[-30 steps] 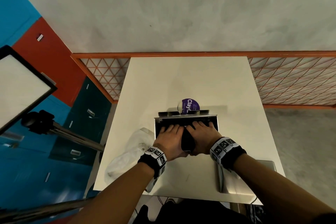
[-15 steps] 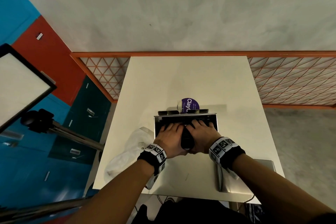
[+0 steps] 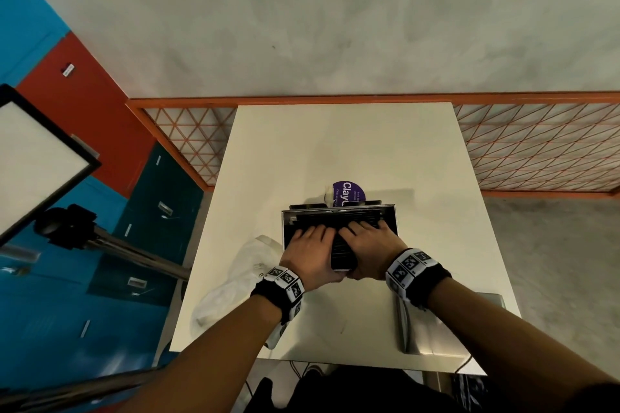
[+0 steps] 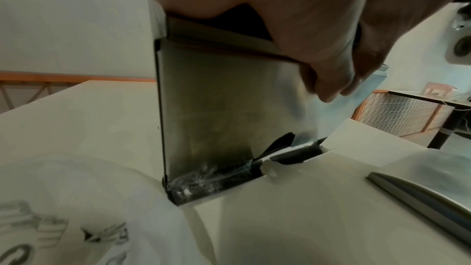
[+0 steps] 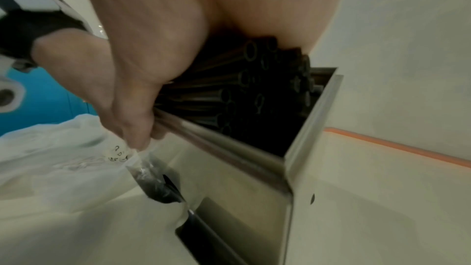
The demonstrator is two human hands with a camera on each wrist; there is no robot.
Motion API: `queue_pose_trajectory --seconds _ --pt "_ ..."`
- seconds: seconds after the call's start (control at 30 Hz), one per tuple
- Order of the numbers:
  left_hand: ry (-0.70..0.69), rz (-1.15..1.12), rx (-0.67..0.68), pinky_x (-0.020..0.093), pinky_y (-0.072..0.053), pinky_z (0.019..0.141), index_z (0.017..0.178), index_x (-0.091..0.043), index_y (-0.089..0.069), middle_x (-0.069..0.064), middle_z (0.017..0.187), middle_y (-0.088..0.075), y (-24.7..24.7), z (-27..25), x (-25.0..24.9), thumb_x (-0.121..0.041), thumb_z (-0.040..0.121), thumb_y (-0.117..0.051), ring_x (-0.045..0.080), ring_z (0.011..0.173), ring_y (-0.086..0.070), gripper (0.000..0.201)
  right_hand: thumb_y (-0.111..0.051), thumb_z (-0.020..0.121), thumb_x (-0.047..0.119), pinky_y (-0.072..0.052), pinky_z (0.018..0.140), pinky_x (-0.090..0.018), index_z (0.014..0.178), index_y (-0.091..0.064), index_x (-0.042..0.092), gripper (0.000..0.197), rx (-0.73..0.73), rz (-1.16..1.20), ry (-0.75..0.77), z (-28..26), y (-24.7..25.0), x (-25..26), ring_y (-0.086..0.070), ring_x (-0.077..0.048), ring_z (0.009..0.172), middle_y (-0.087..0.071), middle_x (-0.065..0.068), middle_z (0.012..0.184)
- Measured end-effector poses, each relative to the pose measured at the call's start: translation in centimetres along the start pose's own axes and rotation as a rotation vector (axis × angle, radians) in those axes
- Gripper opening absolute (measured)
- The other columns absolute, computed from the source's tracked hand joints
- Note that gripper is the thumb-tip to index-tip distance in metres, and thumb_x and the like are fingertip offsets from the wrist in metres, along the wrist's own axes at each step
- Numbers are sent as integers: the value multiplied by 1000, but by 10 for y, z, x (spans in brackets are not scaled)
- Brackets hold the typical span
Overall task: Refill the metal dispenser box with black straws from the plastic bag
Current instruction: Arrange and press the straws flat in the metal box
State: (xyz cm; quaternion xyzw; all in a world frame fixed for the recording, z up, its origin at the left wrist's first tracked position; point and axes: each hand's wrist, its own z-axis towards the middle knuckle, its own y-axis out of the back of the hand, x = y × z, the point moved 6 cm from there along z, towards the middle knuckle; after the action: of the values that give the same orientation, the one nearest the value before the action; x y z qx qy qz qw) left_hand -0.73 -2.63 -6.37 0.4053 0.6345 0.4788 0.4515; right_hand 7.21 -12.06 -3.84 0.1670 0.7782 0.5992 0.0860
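Your left hand (image 3: 310,255) and right hand (image 3: 369,248) rest, fingers stretched flat, on the black straws (image 5: 244,92) in the metal dispenser box (image 4: 224,98). Press evenly so they settle level.

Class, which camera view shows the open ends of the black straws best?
The right wrist view: the black straws point their round open ends at the camera, stacked in the metal dispenser box under the right hand. The head view shows them only as dark rows. The left wrist view shows mainly the box's outer wall.
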Motion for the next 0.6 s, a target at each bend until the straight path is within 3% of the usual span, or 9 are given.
queue_pose_trajectory --seconds 0.17,0.27,0.4,0.6 --pt "63 -45 63 44 -37 103 126 -25 -44 -4 126 -56 -3 6 6 -80 57 -66 21 121 -50 91 -69 53 76 -39 99 -49 133 -44 26 98 58 6 14 11 -2 -7 -48 -22 121 -51 3 129" --pt "72 -70 91 50 -31 107 136 -26 -39 -3 134 -49 -5 10 8 -82 60 -63 21 128 -42 98 -49 61 86 -35 102 -48 136 -46 27 95 -9 22 -11 8 -1 -17 -47 -21 123 -50 2 132" --pt "64 -94 132 58 -23 116 145 -29 -31 -4 144 -44 -5 16 11 -78 61 -60 21 136 -37 102 -10 86 73 -38 99 -39 124 -56 23 77 -160 104 -117 1 -2 -32 -52 -23 117 -56 -2 124" --pt "-47 -36 18 55 -19 119 145 -27 -35 -8 142 -40 6 14 4 -70 69 -58 16 135 -38 91 -7 92 61 -43 92 -42 112 -58 24 66 -198 122 -230 12 -5 -26 -57 -25 107 -63 -1 113"
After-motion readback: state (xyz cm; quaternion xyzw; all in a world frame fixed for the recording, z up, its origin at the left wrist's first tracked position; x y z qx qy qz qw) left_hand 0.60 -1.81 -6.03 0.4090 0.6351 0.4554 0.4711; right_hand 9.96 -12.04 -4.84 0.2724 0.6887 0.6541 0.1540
